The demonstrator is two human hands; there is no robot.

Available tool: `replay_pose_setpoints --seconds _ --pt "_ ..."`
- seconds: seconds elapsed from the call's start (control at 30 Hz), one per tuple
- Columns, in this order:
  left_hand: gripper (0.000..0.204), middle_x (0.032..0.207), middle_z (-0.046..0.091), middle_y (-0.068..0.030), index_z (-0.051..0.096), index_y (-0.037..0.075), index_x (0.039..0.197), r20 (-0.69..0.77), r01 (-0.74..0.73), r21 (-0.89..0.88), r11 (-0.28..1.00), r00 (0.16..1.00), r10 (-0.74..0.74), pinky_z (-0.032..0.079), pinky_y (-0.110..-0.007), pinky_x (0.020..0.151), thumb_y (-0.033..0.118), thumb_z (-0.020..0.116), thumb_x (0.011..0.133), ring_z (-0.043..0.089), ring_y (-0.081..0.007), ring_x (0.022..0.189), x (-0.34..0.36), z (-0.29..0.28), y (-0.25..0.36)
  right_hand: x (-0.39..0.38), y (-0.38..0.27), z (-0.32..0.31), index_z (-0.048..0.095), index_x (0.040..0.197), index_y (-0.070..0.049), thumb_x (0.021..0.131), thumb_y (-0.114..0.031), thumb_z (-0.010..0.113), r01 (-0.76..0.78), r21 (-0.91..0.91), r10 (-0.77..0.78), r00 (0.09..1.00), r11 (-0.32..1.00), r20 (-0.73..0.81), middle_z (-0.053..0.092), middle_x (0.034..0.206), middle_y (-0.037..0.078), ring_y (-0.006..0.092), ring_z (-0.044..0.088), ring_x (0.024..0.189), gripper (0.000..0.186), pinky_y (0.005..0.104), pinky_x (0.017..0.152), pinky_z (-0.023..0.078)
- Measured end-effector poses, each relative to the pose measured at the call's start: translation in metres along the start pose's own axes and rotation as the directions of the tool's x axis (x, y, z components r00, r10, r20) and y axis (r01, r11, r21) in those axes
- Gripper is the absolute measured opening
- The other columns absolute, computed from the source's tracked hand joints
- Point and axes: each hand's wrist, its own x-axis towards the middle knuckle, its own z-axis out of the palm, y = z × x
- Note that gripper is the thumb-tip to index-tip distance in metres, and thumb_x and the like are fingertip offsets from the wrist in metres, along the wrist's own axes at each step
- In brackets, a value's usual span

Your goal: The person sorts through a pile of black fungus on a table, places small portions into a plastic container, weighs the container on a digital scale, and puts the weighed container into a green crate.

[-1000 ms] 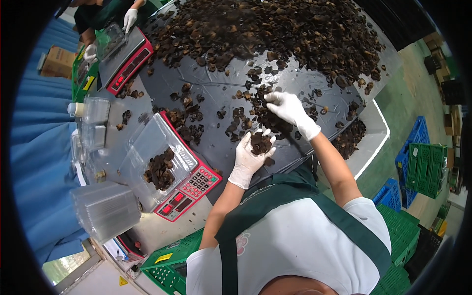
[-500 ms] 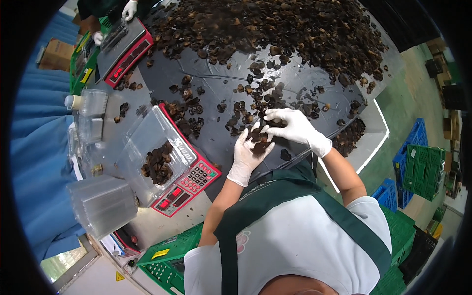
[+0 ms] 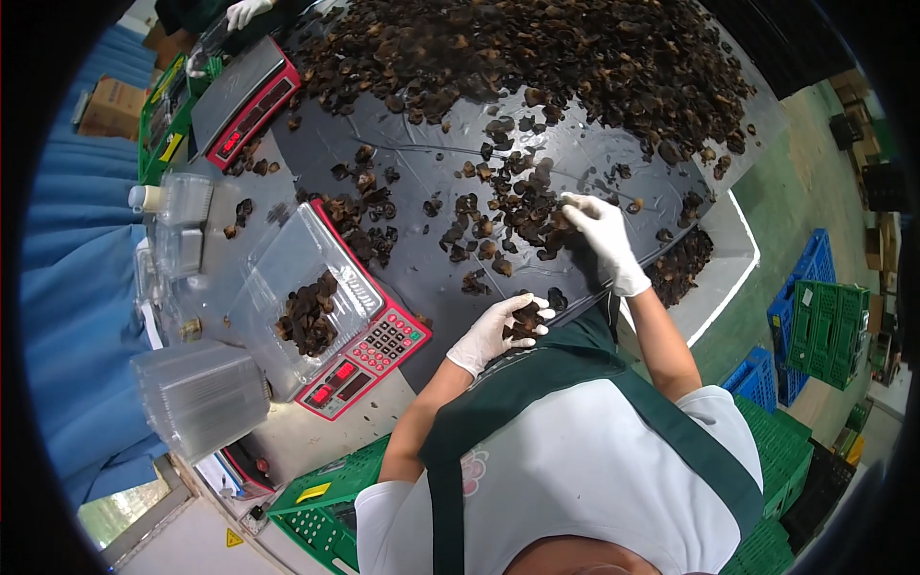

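Observation:
In my cupped left hand (image 3: 498, 333), white-gloved and near the front edge of the table, is a small bunch of dark wood ear mushrooms (image 3: 526, 321). My right hand (image 3: 604, 240), also gloved, is farther forward and to the right. Its fingers are drawn together at the edge of a loose cluster of wood ear mushrooms (image 3: 527, 213); whatever they pinch, if anything, is hidden. To the left, a clear plastic tray holding more wood ears (image 3: 309, 316) rests on a red-framed scale (image 3: 388, 337).
A large heap of wood ears (image 3: 517, 53) covers the table's far side. Stacked clear trays (image 3: 199, 398) stand at left, near a blue curtain (image 3: 81, 326). A second scale (image 3: 244, 105) is far left, beside a co-worker's gloved hand (image 3: 249, 11). A green crate (image 3: 321, 508) sits below.
My left hand has drawn back toward my body with the wood ears. My right hand has parted from it, moving slightly right. The co-worker's hands have moved away from the far scale.

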Motion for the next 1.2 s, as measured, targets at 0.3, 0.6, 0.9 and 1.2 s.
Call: replay_pose_setpoints --seconds 0.3,0.6,0.9,1.2 --pt "0.02 0.094 0.067 0.0009 0.064 0.009 0.104 -0.18 -0.252 0.112 0.961 0.946 0.27 0.046 -0.02 0.055 0.023 0.055 0.091 0.059 -0.0073 0.071 -0.002 -0.001 -0.002 -0.096 -0.013 0.001 0.061 0.095 -0.007 0.074 -0.023 0.07 0.287 -0.604 -0.052 0.926 0.744 0.375 0.064 0.103 0.011 0.0242 0.061 0.087 0.028 0.0342 0.072 0.053" --pt "0.032 0.099 0.063 0.0022 0.068 0.02 0.103 0.149 -0.166 0.985 -0.048 0.676 0.722 0.052 -0.029 0.072 0.019 0.074 0.072 0.064 -0.0189 0.085 -0.01 -0.024 -0.032 -0.095 0.02 0.014 0.065 0.09 -0.012 0.075 -0.014 0.068 0.331 -0.418 -0.304 0.944 0.846 0.131 0.067 0.101 0.004 0.0234 0.061 0.087 0.016 0.0331 0.078 0.051" --pt "0.037 0.102 0.056 0.0008 0.065 0.022 0.106 0.307 -0.127 0.944 -0.306 0.681 0.665 0.052 -0.032 0.067 0.021 0.074 0.07 0.061 -0.0188 0.091 0.009 -0.02 -0.015 -0.052 0.01 0.029 0.058 0.12 -0.018 0.07 -0.026 0.076 0.306 -0.73 -0.164 0.951 0.611 0.261 0.055 0.126 0.004 0.0244 0.055 0.1 0.054 0.035 0.08 0.052" --pt "0.019 0.1 0.063 -0.0027 0.062 0.009 0.101 -0.173 -0.382 0.256 0.888 0.886 0.431 0.05 -0.027 0.068 0.023 0.061 0.089 0.063 -0.0156 0.09 0.009 -0.015 0.01 -0.047 0.005 0.007 0.066 0.104 -0.004 0.074 -0.012 0.071 -0.01 -0.065 0.019 0.989 0.998 0.146 0.069 0.098 0.006 0.0133 0.064 0.089 0.032 0.026 0.083 0.049"
